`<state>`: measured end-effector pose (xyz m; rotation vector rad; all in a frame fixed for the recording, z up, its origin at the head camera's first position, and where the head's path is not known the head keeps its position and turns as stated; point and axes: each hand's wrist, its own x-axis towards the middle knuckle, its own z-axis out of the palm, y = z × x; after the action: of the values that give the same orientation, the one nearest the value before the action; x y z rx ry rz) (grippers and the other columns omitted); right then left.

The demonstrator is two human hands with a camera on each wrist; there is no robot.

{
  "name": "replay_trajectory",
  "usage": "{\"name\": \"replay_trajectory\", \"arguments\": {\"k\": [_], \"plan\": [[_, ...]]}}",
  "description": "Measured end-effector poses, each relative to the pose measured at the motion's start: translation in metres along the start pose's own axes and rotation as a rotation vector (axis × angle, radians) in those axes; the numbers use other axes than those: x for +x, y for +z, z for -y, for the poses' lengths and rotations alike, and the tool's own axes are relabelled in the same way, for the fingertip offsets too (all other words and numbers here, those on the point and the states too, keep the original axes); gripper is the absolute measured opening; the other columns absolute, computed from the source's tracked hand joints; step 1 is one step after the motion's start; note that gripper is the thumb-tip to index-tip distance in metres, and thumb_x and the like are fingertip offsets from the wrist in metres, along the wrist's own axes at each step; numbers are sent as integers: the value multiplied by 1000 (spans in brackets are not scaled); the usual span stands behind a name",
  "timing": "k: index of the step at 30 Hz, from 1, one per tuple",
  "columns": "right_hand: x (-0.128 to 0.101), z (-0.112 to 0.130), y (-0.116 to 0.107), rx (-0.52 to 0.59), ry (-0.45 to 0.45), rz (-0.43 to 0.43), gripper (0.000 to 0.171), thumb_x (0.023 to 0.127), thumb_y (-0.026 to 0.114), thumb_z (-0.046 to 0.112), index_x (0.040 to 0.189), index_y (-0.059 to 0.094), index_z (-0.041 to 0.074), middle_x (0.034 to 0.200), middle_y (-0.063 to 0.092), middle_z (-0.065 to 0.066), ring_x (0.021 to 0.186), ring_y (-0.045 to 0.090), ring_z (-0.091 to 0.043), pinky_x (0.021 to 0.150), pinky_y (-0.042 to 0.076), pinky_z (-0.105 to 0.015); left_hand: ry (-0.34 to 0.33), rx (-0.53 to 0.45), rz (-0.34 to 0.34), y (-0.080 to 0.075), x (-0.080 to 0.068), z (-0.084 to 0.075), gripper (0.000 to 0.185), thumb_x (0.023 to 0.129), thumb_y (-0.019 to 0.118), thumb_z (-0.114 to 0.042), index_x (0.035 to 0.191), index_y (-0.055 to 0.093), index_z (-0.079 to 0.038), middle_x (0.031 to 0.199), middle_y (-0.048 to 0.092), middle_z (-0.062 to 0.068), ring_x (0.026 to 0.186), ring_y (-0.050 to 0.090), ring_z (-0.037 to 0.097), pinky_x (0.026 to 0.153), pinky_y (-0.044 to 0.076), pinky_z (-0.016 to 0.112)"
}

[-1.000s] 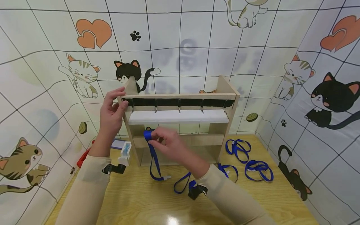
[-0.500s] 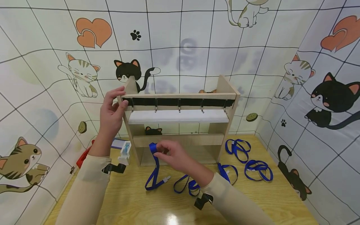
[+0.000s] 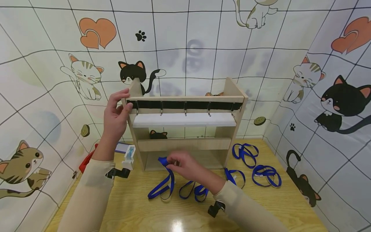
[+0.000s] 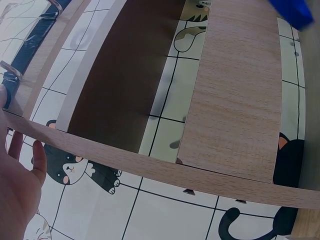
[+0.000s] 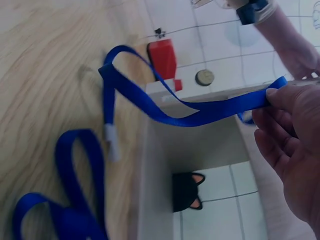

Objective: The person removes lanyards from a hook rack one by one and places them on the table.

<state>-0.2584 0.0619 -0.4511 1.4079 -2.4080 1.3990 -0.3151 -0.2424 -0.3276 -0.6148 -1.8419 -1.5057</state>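
Observation:
My right hand (image 3: 185,166) pinches one end of a blue lanyard (image 3: 163,161) low in front of a wooden rack (image 3: 185,144). In the right wrist view, the lanyard's strap (image 5: 145,106) loops from the thumb and fingers down to the table, with a white clip (image 5: 112,142) at its far end. My left hand (image 3: 114,116) holds the rack's upper left side, thumb at the front and fingers behind the panel in the left wrist view. Across the rack's top runs a black strip (image 3: 174,105) with several metal hooks, all bare, above a white bar (image 3: 184,120).
More blue lanyards lie on the table: one looped strap (image 3: 200,192) near my right wrist, another (image 3: 230,176) by the rack's right foot, and a coiled lanyard (image 3: 265,167) farther right. A white box (image 3: 128,158) and a red object (image 3: 87,161) stand left. Cat-print walls surround the table.
My right hand has come down and slightly right with the lanyard, from the middle shelf's height to near the rack's base. More strap now lies bunched on the table. My left hand stays put.

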Motion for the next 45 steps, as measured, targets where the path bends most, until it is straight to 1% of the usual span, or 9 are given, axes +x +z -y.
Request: {"name": "replay_trajectory", "arguments": {"k": [7,13,19,24,28,33,36,40,45], "plan": [[-5,-17,4,-61,67,38,7,105,76,7,110,78,12,99,73,3,83,61,-3,68,54,-23,-2,10,-2,0,0,0,35,111,68,-11,145,62,-7,163,56,0,154,47,24,121,46,45],[-3,-34,12,-84,82,47,7,105,76,5,109,78,10,103,73,2,88,64,-5,72,55,-24,-11,3,-4,0,0,1,35,110,68,-9,145,62,-6,162,56,0,154,46,24,121,46,46],[-2,-50,23,-49,130,62,12,104,75,1,109,80,10,107,74,4,94,66,-6,76,55,-24,-25,15,-12,3,-1,-3,35,111,66,-6,145,60,-2,163,56,2,155,46,24,121,46,44],[0,-58,31,2,139,67,16,103,73,-4,107,82,8,108,75,0,95,65,-5,79,56,-25,-29,10,-10,6,-3,-20,34,111,64,-4,144,58,3,163,56,5,154,46,25,119,45,40],[2,-62,41,35,137,88,17,102,72,-6,104,83,8,108,76,0,99,66,-3,86,57,-25,-31,7,-7,8,-4,-30,34,112,64,-5,144,58,3,163,56,6,154,46,25,120,45,42],[5,-67,54,47,140,124,15,103,72,-5,101,83,6,109,77,-2,107,70,-12,93,55,-25,-26,10,-10,7,-5,-30,34,111,64,-5,144,58,3,162,56,5,154,46,25,121,45,43],[8,-67,61,51,153,154,15,103,72,-5,101,83,5,108,76,1,104,69,-11,91,54,-24,-26,6,-12,7,-5,-29,33,111,64,-5,143,58,3,162,56,5,154,46,24,120,45,42],[12,-68,69,77,164,183,17,103,72,-7,100,83,6,107,77,5,97,65,-1,85,55,-21,-30,4,-12,8,-5,-30,34,111,64,-4,143,58,4,162,56,6,154,46,25,120,45,41],[18,-70,77,94,156,211,20,102,73,-8,98,83,9,104,77,6,96,67,0,83,56,-20,-32,7,-13,7,-4,-29,34,111,64,-4,144,58,4,162,56,6,155,46,25,121,45,41]]}}
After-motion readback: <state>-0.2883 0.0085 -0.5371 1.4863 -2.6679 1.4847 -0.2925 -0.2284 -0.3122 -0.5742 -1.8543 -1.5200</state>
